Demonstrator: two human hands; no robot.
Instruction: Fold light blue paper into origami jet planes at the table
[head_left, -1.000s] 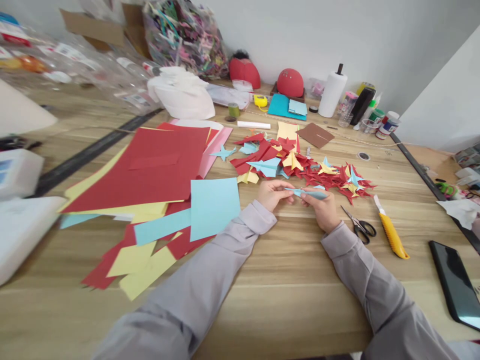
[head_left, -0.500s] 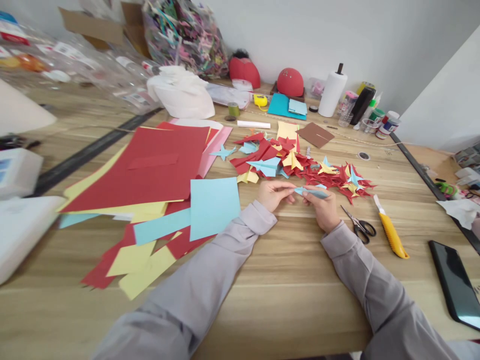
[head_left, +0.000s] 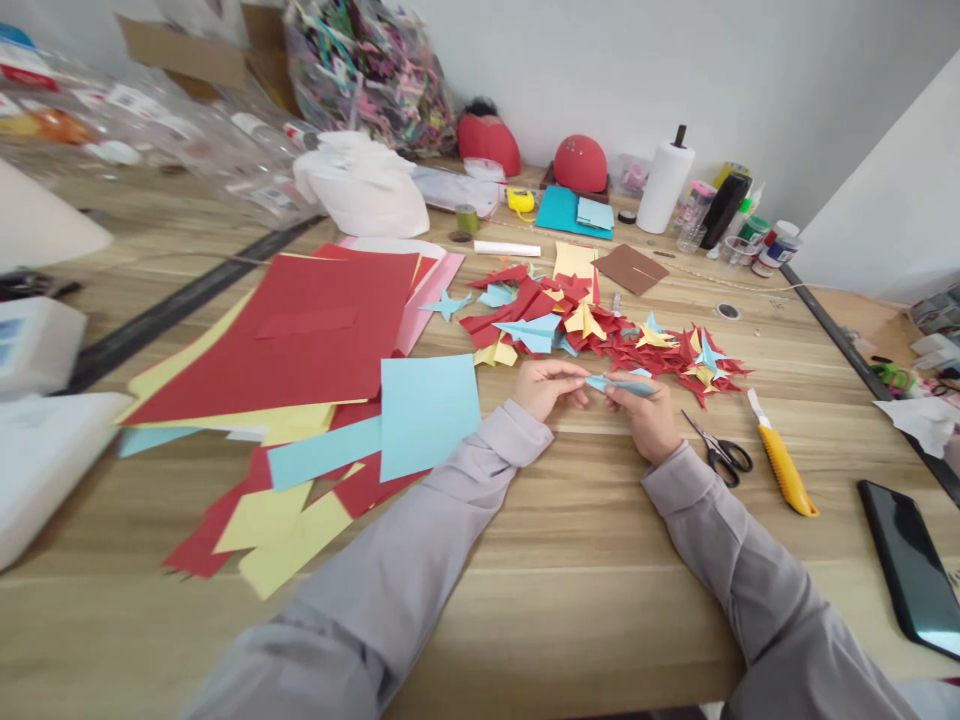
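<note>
Between my two hands is a small piece of folded light-blue paper (head_left: 634,386), held just above the wooden table. My left hand (head_left: 550,389) pinches its left tip between thumb and fingers. My right hand (head_left: 646,414) is closed around its right part, so some of the paper is hidden. Just beyond my fingers lies a heap of red, yellow and blue folded paper stars (head_left: 660,348) and cut scraps. A square blue sheet (head_left: 430,415) lies to the left of my left hand, beside a blue paper strip (head_left: 326,452).
Black-handled scissors (head_left: 724,458) and a yellow utility knife (head_left: 784,465) lie right of my right hand. A phone (head_left: 909,560) rests near the right edge. Large red sheets (head_left: 322,300) are stacked at left. Bottles, tissues (head_left: 364,190) and a yellow tape measure (head_left: 520,202) stand behind.
My hands stay almost in place. The blue paper's left tip and my left fingers have shifted very slightly to the left.
</note>
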